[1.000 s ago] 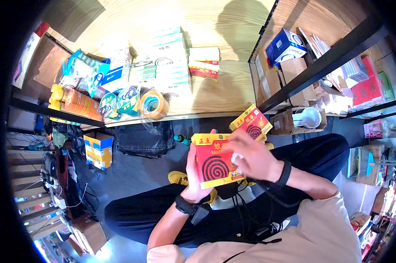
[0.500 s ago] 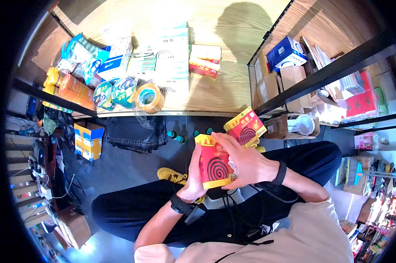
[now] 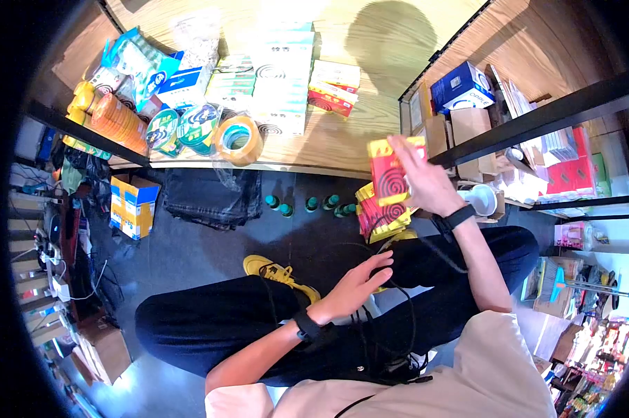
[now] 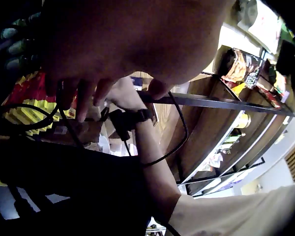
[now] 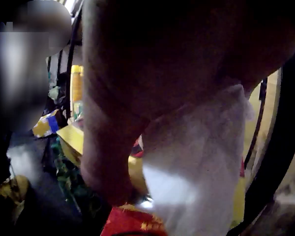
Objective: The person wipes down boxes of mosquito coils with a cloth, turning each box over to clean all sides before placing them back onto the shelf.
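Observation:
In the head view my right hand (image 3: pixel 431 184) grips a red and yellow mosquito coil box (image 3: pixel 387 171) with a black spiral on its front. White tissue (image 5: pixel 191 157) is bunched in that same hand, as the right wrist view shows. Just below the held box stand more red and yellow mosquito coil boxes (image 3: pixel 381 226), partly overlapped by it. My left hand (image 3: pixel 349 287) hangs over my lap, fingers extended and holding nothing. From the left wrist, the back of that hand fills the upper part, with the row of boxes (image 4: pixel 32 101) beyond its fingers.
On the wooden shelf (image 3: pixel 370 118) stand white coil boxes (image 3: pixel 280 83), red boxes (image 3: pixel 332 97) and tape rolls (image 3: pixel 238 141). Several green-capped bottles (image 3: pixel 312 203) stand on the dark floor. A black post (image 3: pixel 537 118) slants at the right. Dark cords hang across my lap.
Both hands were on the coil box, the right moving over its side. Now the left has let go, and the right has carried the box forward and right, over the other boxes.

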### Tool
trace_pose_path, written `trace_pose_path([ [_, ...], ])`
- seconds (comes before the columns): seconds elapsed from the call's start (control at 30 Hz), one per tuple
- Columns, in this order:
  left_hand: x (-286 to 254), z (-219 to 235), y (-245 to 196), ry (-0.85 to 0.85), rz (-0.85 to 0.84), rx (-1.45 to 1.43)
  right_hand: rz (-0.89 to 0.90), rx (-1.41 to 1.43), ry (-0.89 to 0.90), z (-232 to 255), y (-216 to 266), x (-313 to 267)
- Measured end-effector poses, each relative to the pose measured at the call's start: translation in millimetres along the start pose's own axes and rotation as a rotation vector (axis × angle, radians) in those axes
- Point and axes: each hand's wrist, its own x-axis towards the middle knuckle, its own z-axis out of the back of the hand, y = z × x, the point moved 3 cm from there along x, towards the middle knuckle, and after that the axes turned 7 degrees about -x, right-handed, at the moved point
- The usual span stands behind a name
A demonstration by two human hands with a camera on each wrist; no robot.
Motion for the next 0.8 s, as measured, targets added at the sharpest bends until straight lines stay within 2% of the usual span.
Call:
trace_pose_path([
  [0.07, 0.1, 0.9, 3.2, -0.024, 0.014, 0.012, 0.036, -0.014, 0.112, -42.8, -8.3, -1.9],
  [0.1, 0.1, 0.9, -1.4, -0.026, -0.005, 0.038, 0.018, -0.053, 0.255, -44.6, -2.6, -1.8],
  [0.2, 1.6, 2.2, -9.7, -0.044, -0.053, 0.065, 0.116, -0.056, 0.189, -77.3, -19.5, -9.9],
  [0.27, 0.7, 3.5, -11.6, -0.061, -0.081, 0.064, 0.089, -0.082, 0.235, -88.2, -28.0, -13.4],
  [0.33, 0.7, 4.7, -12.6, -0.078, -0.093, 0.055, 0.076, -0.069, 0.299, -91.5, -30.7, -14.0],
  [0.47, -1.3, 4.2, -12.4, -0.083, -0.091, 0.053, 0.126, -0.059, 0.229, -103.9, -32.8, -15.3],
  [0.6, -3.6, 3.5, -13.8, -0.074, -0.076, 0.009, 0.135, -0.092, 0.233, -104.6, -34.4, -13.3],
  [0.73, -2.5, 3.0, -11.7, -0.074, -0.068, -0.019, 0.102, -0.097, 0.238, -105.5, -29.5, -15.5],
  [0.8, -2.3, 3.2, -13.1, -0.077, -0.091, -0.010, 0.071, -0.139, 0.302, -101.1, -27.3, -17.5],
])
